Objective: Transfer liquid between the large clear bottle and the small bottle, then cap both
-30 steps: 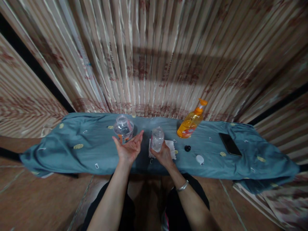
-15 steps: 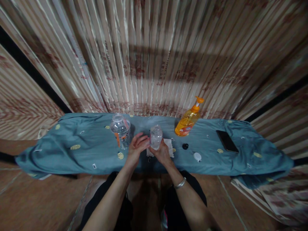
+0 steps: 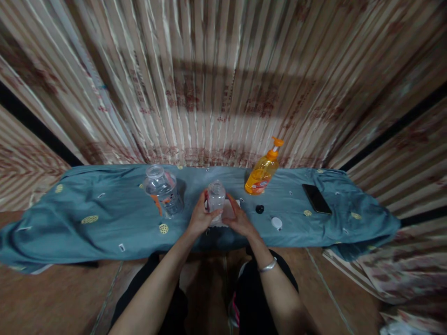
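Observation:
A small clear bottle (image 3: 217, 195) without a cap stands upright between my hands, over a white cloth (image 3: 230, 210). My left hand (image 3: 201, 215) is wrapped round its left side, with the thumb across the front. On the right, my right hand (image 3: 238, 217) has its fingers apart beside the bottle; whether the fingertips touch it is hard to see. A larger clear bottle (image 3: 164, 193) with orange print and an open top stands to the left. An orange pump bottle (image 3: 261, 173), partly full, stands behind and to the right.
A small black cap (image 3: 259, 209) and a round white lid (image 3: 276, 223) lie right of my hands. Farther right is a black phone (image 3: 316, 199). Everything rests on a narrow surface covered by a blue-green cloth (image 3: 115, 209), with a striped curtain (image 3: 209, 93) behind.
My left hand has closed round the small bottle, while my right hand has loosened and opened beside it. The view has shifted, so the things on the cloth appear farther left.

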A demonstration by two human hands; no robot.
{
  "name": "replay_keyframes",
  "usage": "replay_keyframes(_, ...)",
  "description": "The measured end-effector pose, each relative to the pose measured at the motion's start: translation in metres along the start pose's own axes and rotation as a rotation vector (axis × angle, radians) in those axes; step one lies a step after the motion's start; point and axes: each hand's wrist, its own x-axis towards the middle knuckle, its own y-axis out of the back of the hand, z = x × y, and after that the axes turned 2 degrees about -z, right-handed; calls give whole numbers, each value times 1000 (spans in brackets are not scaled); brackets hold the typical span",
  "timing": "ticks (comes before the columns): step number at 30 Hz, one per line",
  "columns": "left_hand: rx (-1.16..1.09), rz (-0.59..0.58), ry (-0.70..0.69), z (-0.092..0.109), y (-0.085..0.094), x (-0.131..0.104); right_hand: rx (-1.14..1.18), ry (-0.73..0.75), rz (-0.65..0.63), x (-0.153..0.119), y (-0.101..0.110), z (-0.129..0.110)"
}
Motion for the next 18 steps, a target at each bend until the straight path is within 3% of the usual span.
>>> replay_keyframes(5, 64, -16, -10, 0, 0, 4, -252, -168, 195, 3, 7, 31)
replay_keyframes(12, 238, -40, -82, 3, 2, 3, -341, -154, 210, 13, -10, 32)
replay_keyframes(15, 358, -67, -115, 2, 4, 5, -368, -159, 239, 7, 3, 28)
replay_keyframes(18, 477, -106, -154, -1, 9, 9, -418, -185, 289, -4, 34, 25)
